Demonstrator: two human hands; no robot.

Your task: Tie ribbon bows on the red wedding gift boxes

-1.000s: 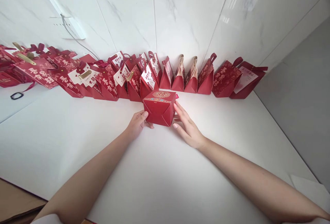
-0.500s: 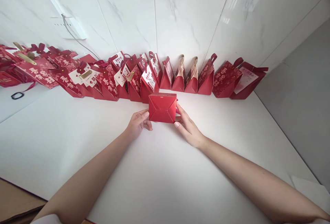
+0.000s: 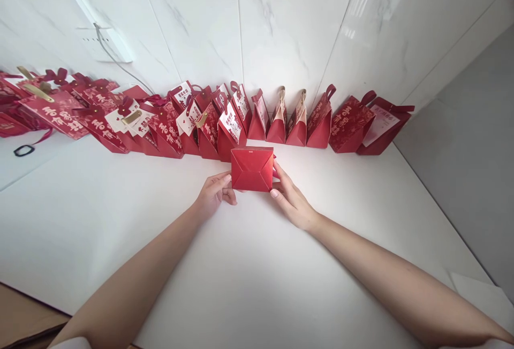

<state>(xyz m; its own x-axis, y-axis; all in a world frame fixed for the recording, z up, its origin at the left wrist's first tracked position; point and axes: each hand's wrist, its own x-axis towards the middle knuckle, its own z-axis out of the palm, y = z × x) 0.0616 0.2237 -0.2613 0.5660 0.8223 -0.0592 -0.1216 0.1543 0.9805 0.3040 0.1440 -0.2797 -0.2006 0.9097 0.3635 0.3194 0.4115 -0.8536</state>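
Note:
Between my two hands is a red gift box (image 3: 252,169), tipped so that its folded, creased base faces me. My left hand (image 3: 216,192) grips its left side, the thumb at the edge and the other fingers curled beneath. On the other side my right hand (image 3: 294,199) holds the box's right edge, thumb in front and fingers behind. The far side of the box is hidden. Just beyond it stands a red gift box with a white tag (image 3: 232,129), part of a row of similar boxes.
Several red gift boxes (image 3: 319,121) with ribbon loops line the tiled wall (image 3: 281,22). More crowd the left, near a black loop (image 3: 24,150). A socket (image 3: 105,45) with a grey cable is on the wall. Brown cardboard (image 3: 28,317) lies at lower left of the white table (image 3: 257,274).
The whole view has shifted very slightly. Both hands keep the same hold on the red gift box, which stays tipped with its base towards me.

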